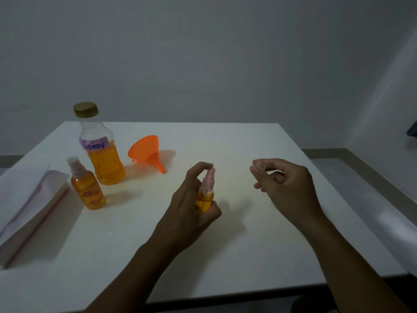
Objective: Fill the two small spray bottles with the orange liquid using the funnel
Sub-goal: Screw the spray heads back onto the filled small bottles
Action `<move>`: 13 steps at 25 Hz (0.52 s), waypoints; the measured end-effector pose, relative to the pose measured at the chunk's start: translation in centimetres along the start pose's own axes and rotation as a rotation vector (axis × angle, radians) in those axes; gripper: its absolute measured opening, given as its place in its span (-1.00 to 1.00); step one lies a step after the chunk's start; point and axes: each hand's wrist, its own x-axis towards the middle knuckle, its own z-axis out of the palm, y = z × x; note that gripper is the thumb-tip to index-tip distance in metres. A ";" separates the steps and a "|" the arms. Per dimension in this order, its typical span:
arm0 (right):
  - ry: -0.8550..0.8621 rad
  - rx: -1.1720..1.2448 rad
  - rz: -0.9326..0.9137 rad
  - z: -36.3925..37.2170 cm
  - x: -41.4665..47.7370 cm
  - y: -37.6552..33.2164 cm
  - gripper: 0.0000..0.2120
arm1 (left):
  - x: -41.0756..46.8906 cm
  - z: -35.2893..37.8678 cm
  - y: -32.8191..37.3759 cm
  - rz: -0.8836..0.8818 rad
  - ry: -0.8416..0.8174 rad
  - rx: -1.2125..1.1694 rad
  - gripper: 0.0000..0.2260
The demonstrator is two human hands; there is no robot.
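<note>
My left hand [191,199] grips a small spray bottle [205,197] full of orange liquid, index finger resting on its pink pump head. My right hand [284,186] hovers to the right and pinches a small clear cap [259,165] between thumb and fingertips. A second small spray bottle [86,188], filled orange and capped, stands at the left of the white table [225,245]. Behind it stands the large bottle [100,145] labelled "Spray", gold lid on, about half full of orange liquid. The orange funnel [146,151] lies on its side beside that bottle.
A folded white paper or booklet [29,199] lies at the table's left edge. The table's right edge drops to the floor near a grey wall.
</note>
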 end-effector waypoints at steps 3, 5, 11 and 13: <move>0.003 0.004 0.001 0.2 0.1 -0.1 -0.76 | 0.1 0.1 0.0 0.022 0.035 0.033 -0.37; 0.008 0.000 0.001 0.2 0.1 0.0 -0.75 | 0.0 0.1 -0.1 0.039 0.043 0.051 -0.43; 0.013 -0.018 -0.010 0.0 0.0 -0.1 -0.75 | -0.1 -0.1 0.2 0.003 0.134 0.107 -0.63; 0.018 -0.021 -0.013 -0.1 0.1 -0.2 -0.75 | 0.1 -0.2 0.2 0.010 0.153 0.176 -0.68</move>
